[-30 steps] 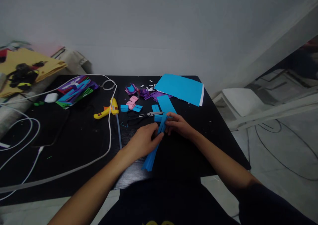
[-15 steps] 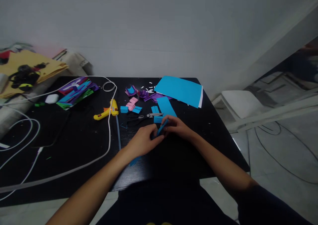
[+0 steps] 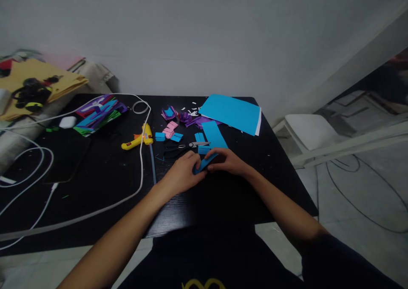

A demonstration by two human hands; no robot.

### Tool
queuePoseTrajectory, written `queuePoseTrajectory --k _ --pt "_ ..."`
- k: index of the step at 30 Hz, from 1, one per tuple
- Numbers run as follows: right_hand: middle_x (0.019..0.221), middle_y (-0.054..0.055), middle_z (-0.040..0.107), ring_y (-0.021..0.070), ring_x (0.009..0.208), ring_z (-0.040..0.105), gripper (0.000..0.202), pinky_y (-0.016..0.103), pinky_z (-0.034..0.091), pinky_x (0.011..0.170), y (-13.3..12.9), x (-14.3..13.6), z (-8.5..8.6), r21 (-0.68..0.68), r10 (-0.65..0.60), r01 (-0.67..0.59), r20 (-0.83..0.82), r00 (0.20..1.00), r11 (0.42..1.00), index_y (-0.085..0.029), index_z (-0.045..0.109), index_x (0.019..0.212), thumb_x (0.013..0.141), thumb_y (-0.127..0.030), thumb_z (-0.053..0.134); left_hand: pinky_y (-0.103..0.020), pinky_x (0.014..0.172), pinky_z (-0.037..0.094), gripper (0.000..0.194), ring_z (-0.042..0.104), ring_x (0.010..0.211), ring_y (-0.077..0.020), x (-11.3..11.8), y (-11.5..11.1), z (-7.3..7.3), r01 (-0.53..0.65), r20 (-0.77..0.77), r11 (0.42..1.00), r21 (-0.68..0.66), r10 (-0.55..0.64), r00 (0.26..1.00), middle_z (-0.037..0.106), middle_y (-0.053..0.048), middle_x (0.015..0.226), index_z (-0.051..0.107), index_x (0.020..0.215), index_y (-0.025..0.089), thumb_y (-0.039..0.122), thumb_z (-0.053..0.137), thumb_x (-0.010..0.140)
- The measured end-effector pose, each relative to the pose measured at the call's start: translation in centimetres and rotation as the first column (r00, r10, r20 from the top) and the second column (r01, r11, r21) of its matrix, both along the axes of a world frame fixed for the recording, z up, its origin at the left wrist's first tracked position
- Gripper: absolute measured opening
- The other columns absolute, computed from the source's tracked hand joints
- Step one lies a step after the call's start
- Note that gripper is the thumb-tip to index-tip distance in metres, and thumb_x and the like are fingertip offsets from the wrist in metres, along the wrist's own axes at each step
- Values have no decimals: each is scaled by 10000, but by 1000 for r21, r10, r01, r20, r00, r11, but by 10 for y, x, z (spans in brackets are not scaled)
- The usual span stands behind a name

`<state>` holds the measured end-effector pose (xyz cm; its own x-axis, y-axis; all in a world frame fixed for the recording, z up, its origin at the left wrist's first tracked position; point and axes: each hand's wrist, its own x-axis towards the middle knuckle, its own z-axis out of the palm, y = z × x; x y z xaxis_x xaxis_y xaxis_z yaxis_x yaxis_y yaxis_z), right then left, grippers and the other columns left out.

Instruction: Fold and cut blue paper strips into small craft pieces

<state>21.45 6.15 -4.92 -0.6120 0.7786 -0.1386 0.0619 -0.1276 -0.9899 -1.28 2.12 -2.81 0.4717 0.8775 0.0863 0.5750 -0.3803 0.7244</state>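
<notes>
2 hands (image 3: pixel 185 172), 1 held blue paper strip (image 3: pixel 203 164)
4 small folded blue papers (image 3: pixel 160 137), 1 hot-glue gun (image 3: pixel 136 142), 1 scissors (image 3: pixel 193 145), 1 phone (image 3: pixel 68 161), 1 white earbud case (image 3: pixel 68 122).

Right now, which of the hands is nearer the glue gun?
Left. The left hand is below and right of the glue gun in view; the right hand is farther right.

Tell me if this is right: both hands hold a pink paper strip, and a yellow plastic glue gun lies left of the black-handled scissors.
Wrong colour: the head view shows the left hand and right hand holding a blue paper strip. The rest stands.
</notes>
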Motion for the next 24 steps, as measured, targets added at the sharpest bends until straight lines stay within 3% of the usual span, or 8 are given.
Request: queuePoseTrajectory --k 15,24 --pt "956 45 788 156 778 744 338 322 640 760 2 -3 -3 -22 -45 44 -64 997 999 -161 769 951 688 -306 925 -315 722 405 215 587 806 -191 -1 3 0 -31 -48 999 40 33 998 570 -8 862 547 783 202 320 684 900" --pt "1077 76 794 186 915 753 283 354 604 876 0 -4 3 -4 -53 53 -48 997 999 -168 764 952 753 -328 885 -310 709 401 320 593 793 -188 -1 3 3 -22 -25 999 25 23 999 594 -11 829 573 751 198 441 677 930"
